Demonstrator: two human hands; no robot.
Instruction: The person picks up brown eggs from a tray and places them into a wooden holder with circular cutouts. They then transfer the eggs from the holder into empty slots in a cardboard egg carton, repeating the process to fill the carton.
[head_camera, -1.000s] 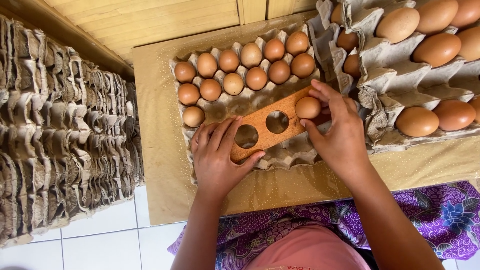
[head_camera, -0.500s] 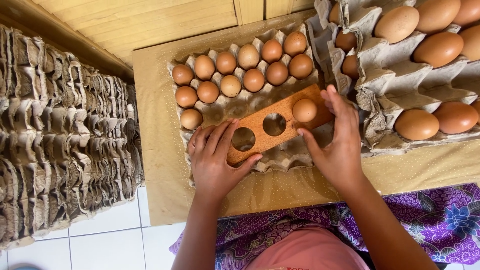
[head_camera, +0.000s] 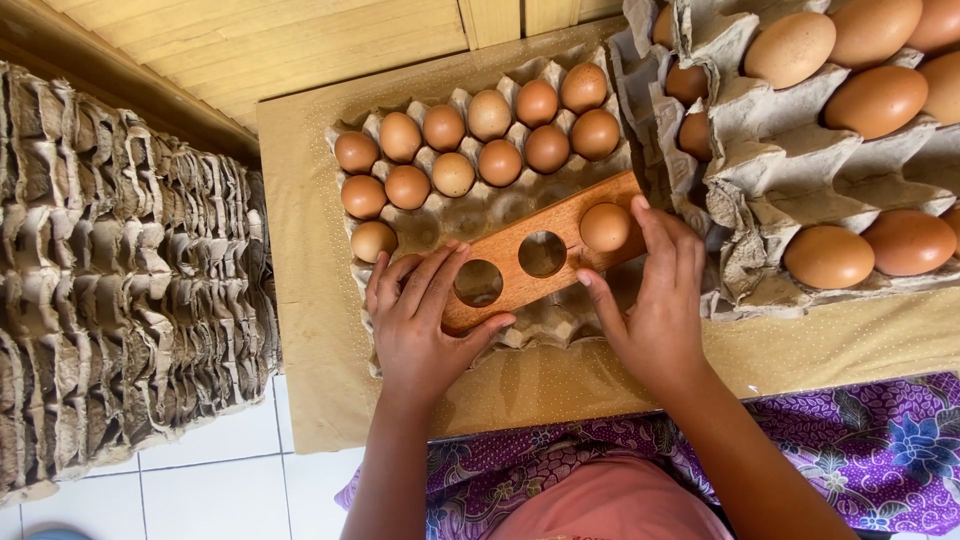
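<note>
Nearest, both hands grip a wooden sizing board (head_camera: 545, 255) with three round holes: the left hand (head_camera: 425, 325) clamps its near-left end, the right hand (head_camera: 655, 300) its right end. A brown egg (head_camera: 605, 227) sits in the right hole. The board rests on a cardboard egg tray (head_camera: 480, 210); farther right stand stacked, filled trays (head_camera: 760, 120).
</note>
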